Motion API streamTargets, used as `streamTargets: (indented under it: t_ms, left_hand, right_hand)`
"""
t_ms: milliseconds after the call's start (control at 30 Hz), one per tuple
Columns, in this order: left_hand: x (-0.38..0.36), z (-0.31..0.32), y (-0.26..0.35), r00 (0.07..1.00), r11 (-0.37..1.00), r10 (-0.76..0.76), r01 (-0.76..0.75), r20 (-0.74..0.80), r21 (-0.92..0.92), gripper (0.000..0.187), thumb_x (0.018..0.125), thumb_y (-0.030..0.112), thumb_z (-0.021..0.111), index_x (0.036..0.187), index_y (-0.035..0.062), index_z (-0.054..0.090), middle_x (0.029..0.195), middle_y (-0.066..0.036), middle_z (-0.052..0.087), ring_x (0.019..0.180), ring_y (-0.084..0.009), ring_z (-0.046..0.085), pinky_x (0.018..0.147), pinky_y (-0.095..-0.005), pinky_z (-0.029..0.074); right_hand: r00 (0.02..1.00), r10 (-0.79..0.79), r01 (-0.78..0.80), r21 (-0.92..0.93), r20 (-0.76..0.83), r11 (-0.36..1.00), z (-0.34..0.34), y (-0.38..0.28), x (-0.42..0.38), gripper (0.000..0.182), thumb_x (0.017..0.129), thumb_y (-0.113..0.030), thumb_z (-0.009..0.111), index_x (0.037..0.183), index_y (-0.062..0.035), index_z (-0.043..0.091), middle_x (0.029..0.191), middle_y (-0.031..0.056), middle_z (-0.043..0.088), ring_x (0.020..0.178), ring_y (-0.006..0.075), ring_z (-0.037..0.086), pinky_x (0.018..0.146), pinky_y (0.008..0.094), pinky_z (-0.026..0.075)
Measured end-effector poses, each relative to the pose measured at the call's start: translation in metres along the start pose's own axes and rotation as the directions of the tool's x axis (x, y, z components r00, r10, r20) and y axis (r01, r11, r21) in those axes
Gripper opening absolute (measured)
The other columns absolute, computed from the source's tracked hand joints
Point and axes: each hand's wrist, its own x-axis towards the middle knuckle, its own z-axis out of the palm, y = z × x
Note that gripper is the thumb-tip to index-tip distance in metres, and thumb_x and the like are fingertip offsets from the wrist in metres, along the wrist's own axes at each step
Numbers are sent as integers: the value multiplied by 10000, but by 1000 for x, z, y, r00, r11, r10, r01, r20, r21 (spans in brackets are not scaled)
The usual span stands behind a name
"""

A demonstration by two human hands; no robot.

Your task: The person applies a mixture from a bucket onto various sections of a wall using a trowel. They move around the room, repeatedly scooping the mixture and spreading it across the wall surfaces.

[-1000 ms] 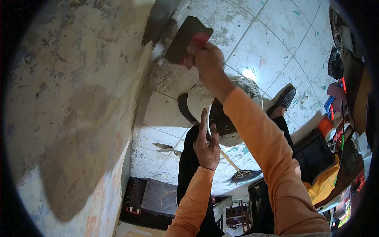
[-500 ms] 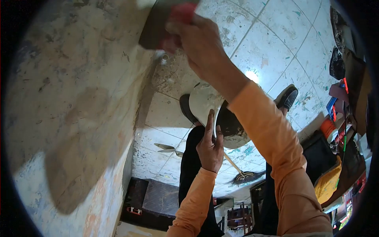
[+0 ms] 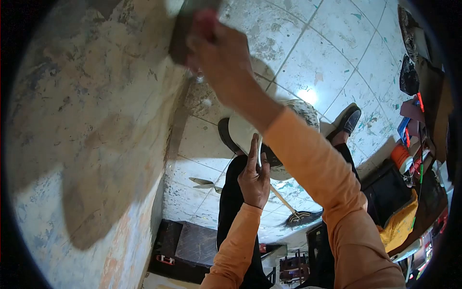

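My right hand (image 3: 224,60), blurred by motion, grips the red handle of a wide, dark flat-bladed trowel (image 3: 180,41). The blade meets or nearly meets the patchy, smeared wall (image 3: 106,101) at upper left; exact contact is blurred. Lower down, my left hand (image 3: 255,180) pinches the white edge of a pale, curved board (image 3: 243,127) between thumb and fingers. Behind that board, a round bucket (image 3: 303,111) with a crusted rim stands on the floor, dark inside. My right forearm hides part of the bucket.
White floor tiles (image 3: 332,53) are spattered with dried material. A brush-like broom (image 3: 301,217) and a pointed metal blade (image 3: 204,184) lie near my legs. At right are an orange shoe (image 3: 400,156), a yellow cloth (image 3: 399,231) and clutter. A dark box (image 3: 197,243) sits by the wall.
My right hand has moved slightly left and down with the trowel, its forearm shifting left. My left hand keeps its hold on the board, almost unmoved.
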Motion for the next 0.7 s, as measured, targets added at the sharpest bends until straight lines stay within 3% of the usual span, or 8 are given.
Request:
streamTargets:
  t_ms: [133,200,267,333,400,467,633,700]
  left_hand:
    - [5,-4,15,992,989,-115,108,61,96,592,1065,91,607,1627,175,441,1493,-89,641,1010,-247,772,802,-315,608]
    - [8,-2,18,985,986,-156,150,79,78,595,1063,88,605,1627,174,436,1493,-92,638,1136,-288,754,851,-338,619]
    - [5,1,14,991,993,-109,105,76,54,593,1061,87,602,1624,173,436,1498,-89,632,1212,-310,705,911,-361,619]
    - [4,0,18,988,991,-122,116,92,68,595,1059,83,604,1623,173,437,1495,-96,632,1208,-320,703,912,-367,621]
    - [6,2,17,986,990,-126,118,108,77,597,1057,79,605,1622,173,438,1493,-104,632,1204,-329,701,912,-374,623]
    - [6,8,11,999,996,51,-52,19,69,600,1042,48,623,1608,168,467,1446,-139,664,1187,-298,726,896,-354,620]
    - [-24,22,-34,994,987,-96,101,46,-129,561,1005,2,688,1533,142,563,1249,-152,768,1001,-173,770,853,-313,604]
    - [-33,20,-42,982,961,13,39,189,-273,460,1019,23,684,1466,102,613,1180,-103,778,1001,-159,741,880,-298,590]
  right_hand:
    - [994,-97,96,18,56,995,-48,45,-36,192,986,-120,720,1137,-1,707,839,17,660,645,102,599,566,301,495]
    - [978,208,-203,173,-12,964,-68,59,-33,201,1013,-125,700,1180,-14,706,870,0,666,719,91,607,607,274,509]
    - [984,149,-138,112,-97,984,-80,78,-6,197,1026,-128,687,1190,-21,705,890,-2,671,763,104,615,653,286,526]
    - [981,86,-79,48,-176,996,-80,94,30,195,1038,-131,674,1201,-28,703,910,-3,677,806,116,624,698,297,543]
    - [864,-407,396,-101,-296,913,-63,105,64,215,1044,-161,665,1208,-25,692,942,33,696,874,156,632,795,341,557]
    - [849,-432,419,-109,-305,901,-39,94,77,223,1038,-140,645,1223,-24,688,971,71,713,896,203,651,841,369,554]
    - [772,-567,492,-294,-288,819,27,104,88,326,1001,-55,568,1316,-24,647,1119,190,726,1013,333,690,945,423,538]
    - [748,-563,510,-239,-351,827,47,102,67,429,975,-2,522,1396,-28,599,1223,233,702,1138,410,670,1014,444,511]
